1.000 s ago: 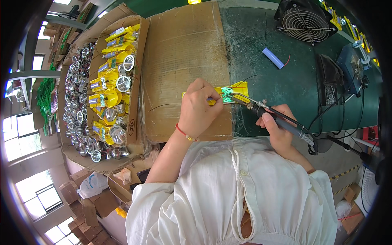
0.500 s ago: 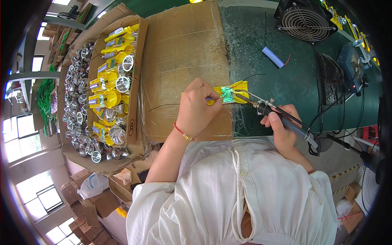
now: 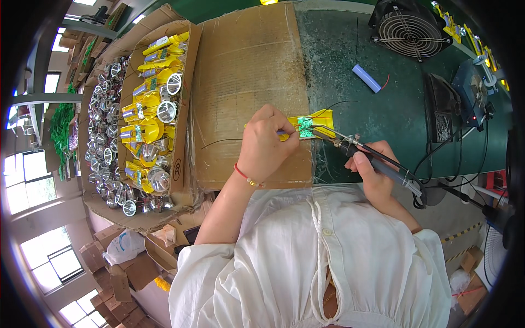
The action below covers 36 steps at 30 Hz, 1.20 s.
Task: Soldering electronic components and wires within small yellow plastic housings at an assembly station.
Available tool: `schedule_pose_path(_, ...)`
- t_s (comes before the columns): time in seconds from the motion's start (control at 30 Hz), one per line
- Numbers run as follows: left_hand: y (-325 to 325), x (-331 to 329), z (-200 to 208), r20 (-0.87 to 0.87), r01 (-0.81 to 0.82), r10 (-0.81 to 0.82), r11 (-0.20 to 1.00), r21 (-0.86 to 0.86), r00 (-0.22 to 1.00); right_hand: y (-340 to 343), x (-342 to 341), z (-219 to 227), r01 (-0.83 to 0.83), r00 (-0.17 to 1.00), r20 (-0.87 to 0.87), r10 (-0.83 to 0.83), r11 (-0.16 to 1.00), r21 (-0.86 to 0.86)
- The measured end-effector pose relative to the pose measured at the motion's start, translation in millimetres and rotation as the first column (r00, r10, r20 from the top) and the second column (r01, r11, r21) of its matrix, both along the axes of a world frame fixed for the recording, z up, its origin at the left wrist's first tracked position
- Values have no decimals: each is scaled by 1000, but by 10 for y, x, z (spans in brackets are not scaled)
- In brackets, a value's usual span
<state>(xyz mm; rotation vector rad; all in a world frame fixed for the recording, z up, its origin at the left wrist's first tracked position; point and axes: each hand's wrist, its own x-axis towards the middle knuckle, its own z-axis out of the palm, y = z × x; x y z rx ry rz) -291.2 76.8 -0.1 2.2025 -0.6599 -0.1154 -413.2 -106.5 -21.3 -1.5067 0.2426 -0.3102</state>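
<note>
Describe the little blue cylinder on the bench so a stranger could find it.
Start at the round black fan on the green bench top. Just below and left of it lies the blue cylinder, alone, with a thin red wire at one end.

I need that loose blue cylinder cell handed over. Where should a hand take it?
Grip the blue cylinder cell across its round middle, coming from above. It lies flat and slanted on the green mat, both long sides free; avoid the wired end.

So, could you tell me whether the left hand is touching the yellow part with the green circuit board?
Touching. The head view shows the left hand pinching the yellow part at its left end, fingertips on it, with no gap visible.
</note>
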Motion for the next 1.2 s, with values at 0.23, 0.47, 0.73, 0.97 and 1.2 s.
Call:
schedule_pose_path(0.23, -1, -1, 3, -3, -4, 4, 1000, -7, 1000, -49, -26, -38, 14, 998, 53, -17, 999, 51)
schedule_pose_path(0.47, -18, -7, 11, -49, -21, 20, 999, -29, 999, -52, -30, -12, 45, 999, 27, -47, 996, 72)
schedule_pose_path(0.73, -20, -24, 34, -6, -20, 20, 999, -37, 1000, -58, -46, -3, 60, 997, 44, -63, 996, 67)
schedule_pose_path(0.97, 701, -489, -76, -86, -416, 413, 909, -25, 907, -131, -71, -5, 46, 997, 62, -52, 994, 94)
schedule_pose_path(1.2, 558, -185, 81, 392, -164, 198, 979, -120, 898, -100, -52, 55, -20, 999, 35, 18, 998, 63)
